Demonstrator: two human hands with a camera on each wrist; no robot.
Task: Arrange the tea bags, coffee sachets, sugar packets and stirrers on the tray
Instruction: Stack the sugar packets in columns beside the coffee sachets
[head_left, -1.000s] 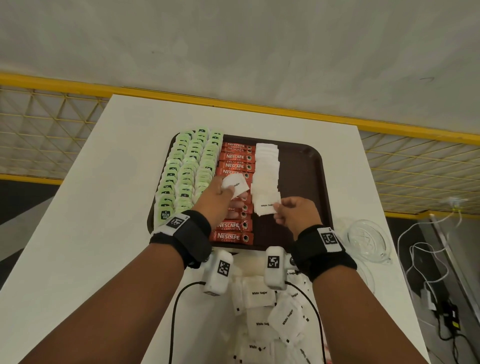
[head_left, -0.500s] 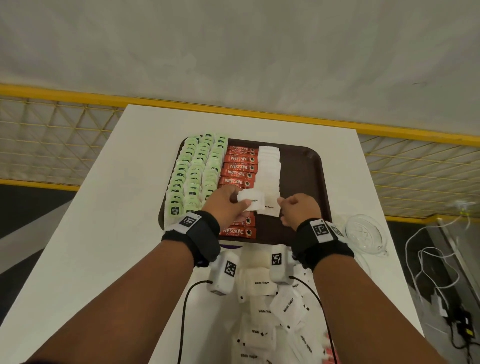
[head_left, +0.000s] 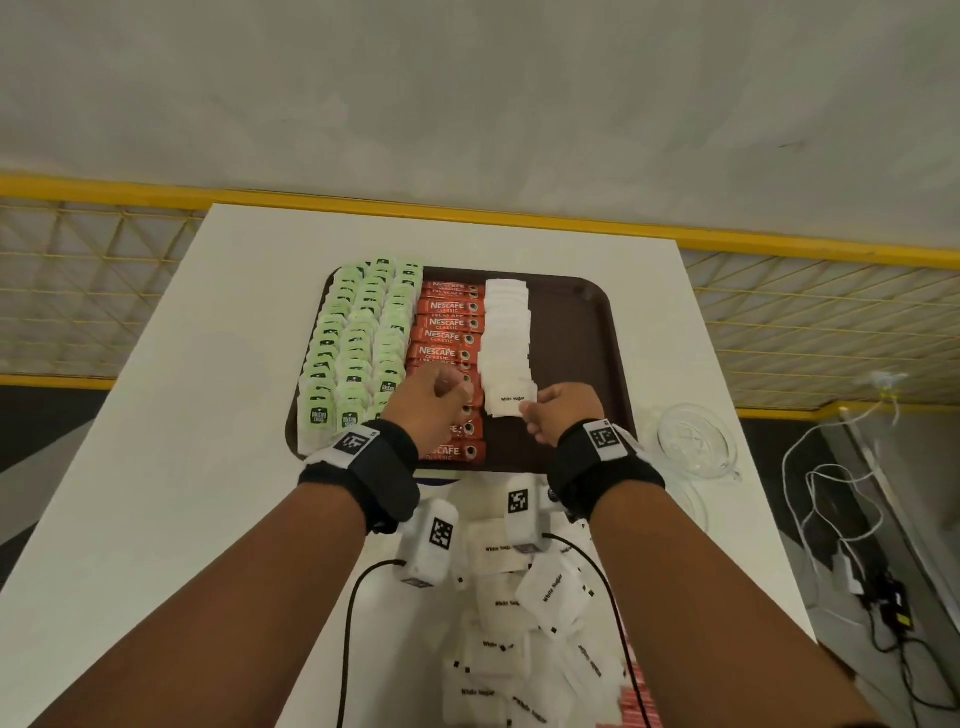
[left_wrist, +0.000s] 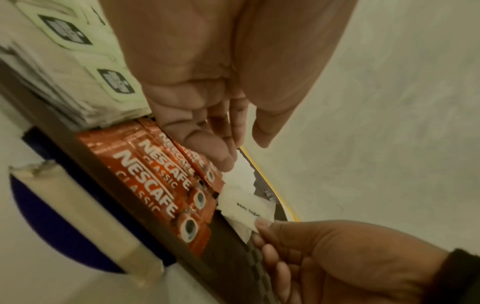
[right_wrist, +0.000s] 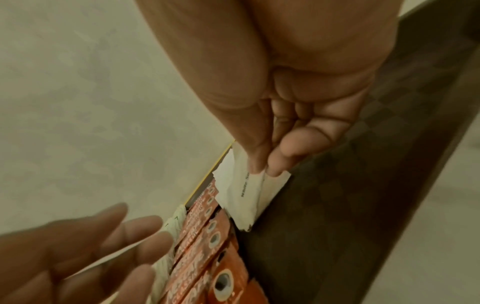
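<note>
While the right hand (head_left: 558, 413) pinches a white paper sugar packet (head_left: 506, 401) onto its unfinished row, the left hand (head_left: 431, 397) hovers relaxed, empty — green tea-bag and red coffee-sachet columns fill the brown plastic tray (head_left: 582, 364); loose white sugar packets (head_left: 524, 618) wait, stirrers unseen.

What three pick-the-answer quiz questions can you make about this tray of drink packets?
1. Where are the coffee sachets?
A. Between the tea bags and the sugar packets
B. On the floor
C. In the glass dish

2. What colour are the tea bags?
A. Blue
B. Green
C. Black

3. What is the right hand doing?
A. Resting flat on the table
B. Holding a stirrer
C. Pinching a sugar packet

Answers: 1 A, the red row lies mid-tray beside the white sugar packets. 2 B, their wrappers are pale green. 3 C, thumb and finger grip the sugar packet edge.
</note>
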